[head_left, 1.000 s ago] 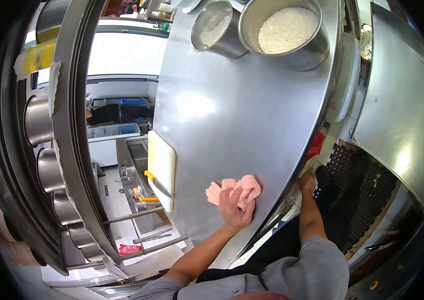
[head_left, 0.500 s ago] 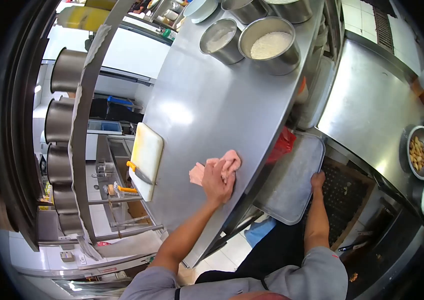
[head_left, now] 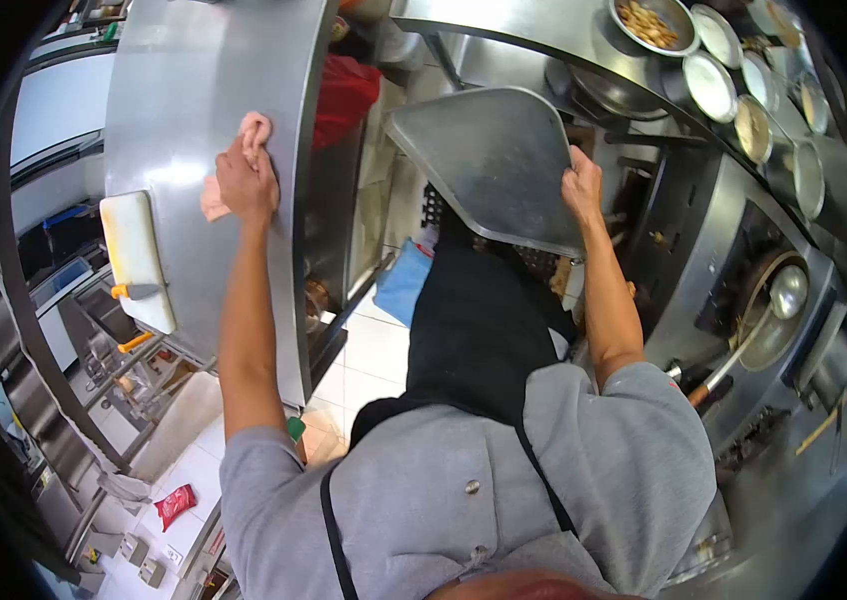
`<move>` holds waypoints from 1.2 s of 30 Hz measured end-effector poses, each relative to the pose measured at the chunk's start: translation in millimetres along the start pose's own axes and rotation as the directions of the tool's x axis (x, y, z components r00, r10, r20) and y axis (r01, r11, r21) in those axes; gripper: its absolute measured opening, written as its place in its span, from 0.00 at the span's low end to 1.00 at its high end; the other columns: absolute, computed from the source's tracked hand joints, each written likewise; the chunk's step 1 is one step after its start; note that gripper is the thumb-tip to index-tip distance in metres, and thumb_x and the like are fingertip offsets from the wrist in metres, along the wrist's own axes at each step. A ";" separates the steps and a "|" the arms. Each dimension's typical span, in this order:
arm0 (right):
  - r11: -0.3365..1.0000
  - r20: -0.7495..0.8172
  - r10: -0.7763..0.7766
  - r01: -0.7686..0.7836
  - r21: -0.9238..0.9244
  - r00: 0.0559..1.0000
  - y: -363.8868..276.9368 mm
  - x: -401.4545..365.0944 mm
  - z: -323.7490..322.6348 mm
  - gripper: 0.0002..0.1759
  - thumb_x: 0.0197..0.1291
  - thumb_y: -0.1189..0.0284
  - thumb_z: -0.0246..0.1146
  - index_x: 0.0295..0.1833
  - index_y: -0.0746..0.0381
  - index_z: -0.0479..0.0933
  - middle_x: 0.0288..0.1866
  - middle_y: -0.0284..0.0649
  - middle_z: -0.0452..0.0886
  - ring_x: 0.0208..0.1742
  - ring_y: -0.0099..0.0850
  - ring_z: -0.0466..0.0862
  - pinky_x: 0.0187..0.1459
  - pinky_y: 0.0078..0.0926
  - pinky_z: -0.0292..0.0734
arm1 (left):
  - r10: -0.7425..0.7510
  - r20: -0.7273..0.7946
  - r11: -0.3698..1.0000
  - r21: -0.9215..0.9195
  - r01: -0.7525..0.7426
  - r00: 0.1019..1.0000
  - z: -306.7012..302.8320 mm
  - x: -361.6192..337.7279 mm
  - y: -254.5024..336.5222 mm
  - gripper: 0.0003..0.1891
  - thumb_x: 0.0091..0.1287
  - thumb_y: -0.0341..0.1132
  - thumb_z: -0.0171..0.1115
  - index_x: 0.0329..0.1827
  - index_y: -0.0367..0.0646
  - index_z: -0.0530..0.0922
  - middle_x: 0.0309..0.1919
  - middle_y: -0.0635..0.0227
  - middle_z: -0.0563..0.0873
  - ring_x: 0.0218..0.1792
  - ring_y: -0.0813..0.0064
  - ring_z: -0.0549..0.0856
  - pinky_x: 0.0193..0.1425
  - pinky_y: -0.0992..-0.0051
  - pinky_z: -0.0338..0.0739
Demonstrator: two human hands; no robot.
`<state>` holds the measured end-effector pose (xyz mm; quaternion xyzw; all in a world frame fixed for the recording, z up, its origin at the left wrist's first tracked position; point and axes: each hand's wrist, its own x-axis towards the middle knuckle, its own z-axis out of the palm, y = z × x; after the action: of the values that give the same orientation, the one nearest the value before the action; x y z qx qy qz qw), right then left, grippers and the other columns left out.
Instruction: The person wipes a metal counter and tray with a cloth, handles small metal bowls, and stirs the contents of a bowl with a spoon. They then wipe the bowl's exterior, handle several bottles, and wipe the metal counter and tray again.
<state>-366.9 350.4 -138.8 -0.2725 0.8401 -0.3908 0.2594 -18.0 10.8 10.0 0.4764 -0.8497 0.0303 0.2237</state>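
My left hand (head_left: pixel 245 182) presses a bunched pink cloth (head_left: pixel 256 130) against the steel table (head_left: pixel 179 95), close to its right edge. Part of the cloth hangs out below the fingers. Over on the right, my right hand (head_left: pixel 583 186) grips the rim of a grey metal tray (head_left: pixel 499 165). The tray is held in the air, tilted, between the table and the stove side. A white cutting board (head_left: pixel 134 245) lies at the table's left edge, with a yellow-handled knife (head_left: pixel 139 291) on it.
A red plastic bag (head_left: pixel 344 100) sits under the table edge. On the right counter stand a bowl of brown pieces (head_left: pixel 649 22) and several round containers. A wok with a ladle (head_left: pixel 789 292) rests on the stove. A blue cloth (head_left: pixel 405 283) is low beside the apron.
My view has swung right and down toward my body and the stove. The tray has been lifted and tilted by my right hand. My left hand still holds the cloth on the table.
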 end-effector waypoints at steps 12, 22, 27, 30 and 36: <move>0.773 -0.145 -0.125 0.188 0.606 0.981 -193.1 -51.3 -125.2 0.23 0.47 0.86 0.47 0.51 0.72 0.76 0.40 0.36 0.81 0.38 0.21 0.76 0.40 0.16 0.69 | 0.048 -0.325 0.591 -0.753 -0.289 0.944 -50.0 48.4 220.5 0.14 0.70 0.40 0.58 0.49 0.39 0.78 0.36 0.61 0.83 0.37 0.67 0.83 0.44 0.66 0.78; 0.588 -0.462 0.030 0.359 0.725 0.886 -237.5 -39.6 -154.4 0.20 0.41 0.91 0.50 0.44 0.71 0.74 0.36 0.35 0.75 0.38 0.29 0.75 0.44 0.24 0.71 | 0.623 0.018 0.579 -0.682 -0.446 0.782 -5.9 -117.2 245.1 0.14 0.58 0.37 0.63 0.47 0.45 0.78 0.46 0.58 0.81 0.56 0.52 0.79 0.61 0.53 0.70; 0.577 -0.448 0.097 0.317 0.753 0.889 -235.3 -47.4 -151.4 0.21 0.42 0.91 0.49 0.46 0.72 0.72 0.39 0.37 0.75 0.41 0.29 0.74 0.43 0.25 0.71 | 0.324 -0.337 0.789 -0.419 -0.449 0.884 -9.3 -27.2 199.6 0.12 0.67 0.40 0.57 0.49 0.45 0.77 0.41 0.56 0.81 0.50 0.52 0.81 0.51 0.56 0.76; 0.560 -0.420 0.083 0.307 0.770 0.904 -240.6 -56.4 -146.1 0.23 0.42 0.91 0.49 0.48 0.73 0.73 0.41 0.37 0.75 0.42 0.29 0.75 0.43 0.24 0.71 | -0.134 -0.051 0.781 -0.620 0.074 0.990 -56.4 34.6 210.0 0.14 0.68 0.39 0.55 0.51 0.41 0.74 0.44 0.53 0.79 0.49 0.49 0.80 0.51 0.56 0.76; 0.514 -0.532 -0.025 0.467 0.719 0.847 -265.4 -61.2 -141.5 0.22 0.42 0.91 0.49 0.46 0.73 0.75 0.43 0.39 0.78 0.41 0.29 0.76 0.41 0.22 0.70 | 0.251 -0.248 0.628 -0.694 -0.353 0.936 18.3 -84.5 261.5 0.19 0.67 0.32 0.50 0.61 0.40 0.72 0.50 0.52 0.81 0.54 0.49 0.78 0.62 0.54 0.68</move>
<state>-347.2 318.9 165.9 -0.1377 0.5410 -0.8247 0.0908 -202.0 215.6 1.3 0.1954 -0.8423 -0.2425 0.4400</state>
